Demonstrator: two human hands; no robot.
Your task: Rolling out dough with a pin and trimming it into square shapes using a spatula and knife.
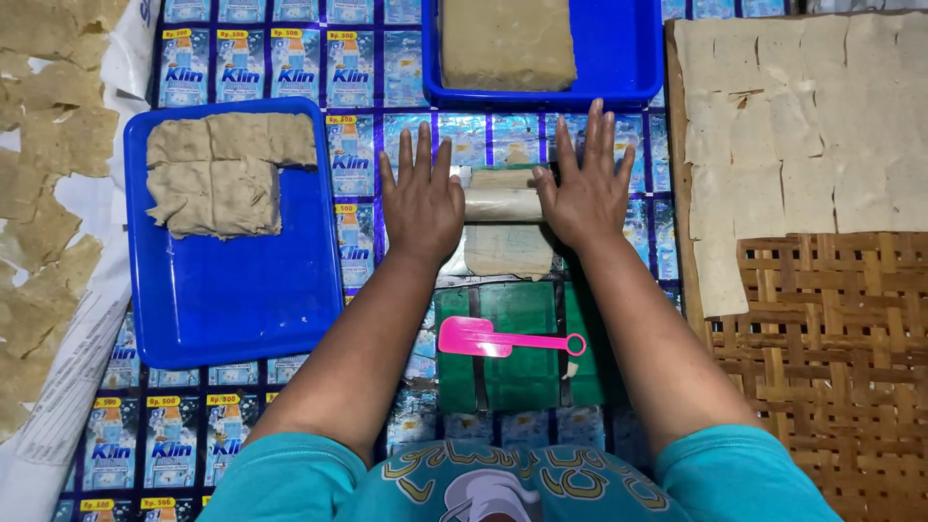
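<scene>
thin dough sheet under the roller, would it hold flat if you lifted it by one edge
Probably not: the dough sheet looks very thin, so it would likely droop. It may tear easily; laid squares on the woven mat show ragged edges.

The whole work surface is covered by a glossy blue plastic sheet (pixel 358 68) made of repeated printed sachet panels, laid flat and catching soft, even light from above. Along the left edge lies pale printed paper (pixel 82 358) strewn with thin tan torn pieces (pixel 43 227), while on the right sits a woven brown bamboo mat (pixel 831 358), its upper part covered by pale cream squares (pixel 802 116) laid edge to edge. No wall or window shows from here.
</scene>
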